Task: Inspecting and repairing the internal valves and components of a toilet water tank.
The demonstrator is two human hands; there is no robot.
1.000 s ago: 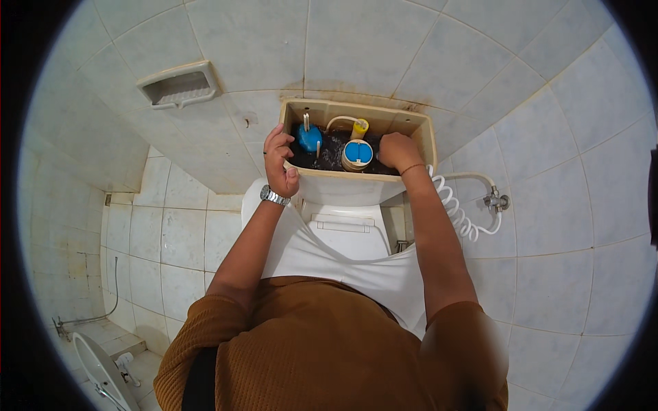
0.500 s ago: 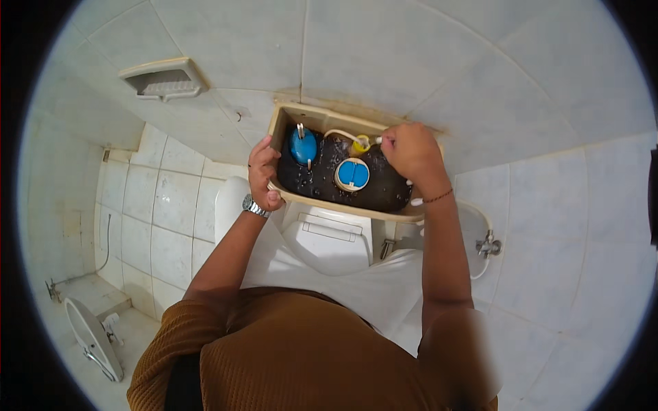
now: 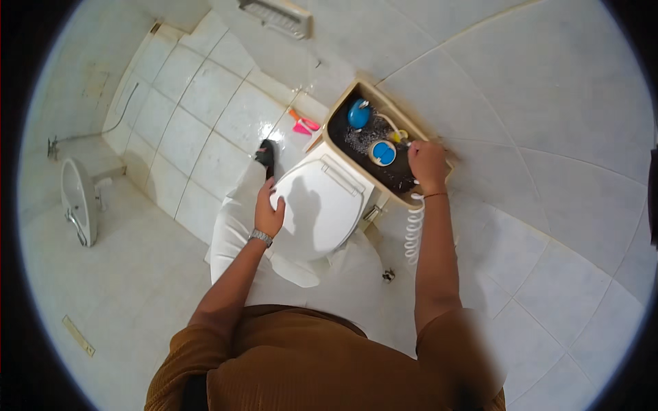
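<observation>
My left hand (image 3: 269, 209) is open, thumb apart from fingers, at the left edge of the closed white toilet lid (image 3: 315, 212). My right hand (image 3: 426, 168) is closed at the right end of the open beige cistern (image 3: 332, 137); what its fingers hold is hidden. The cistern contains dark water with a blue float (image 3: 358, 114), a round blue-topped flush valve (image 3: 384, 154) and a yellow fitting (image 3: 400, 135). A white coiled hose (image 3: 414, 236) hangs below my right hand.
A pink and orange item (image 3: 305, 125) lies on the tiled floor beside my dark-shod foot (image 3: 266, 154). A white basin (image 3: 75, 195) is at left, a soap holder (image 3: 277, 18) on the upper wall. A metal valve (image 3: 388, 275) sits below the cistern.
My left hand has left the cistern's rim and dropped to the toilet lid. My right hand rose to the cistern's right end. The view has turned, revealing more floor.
</observation>
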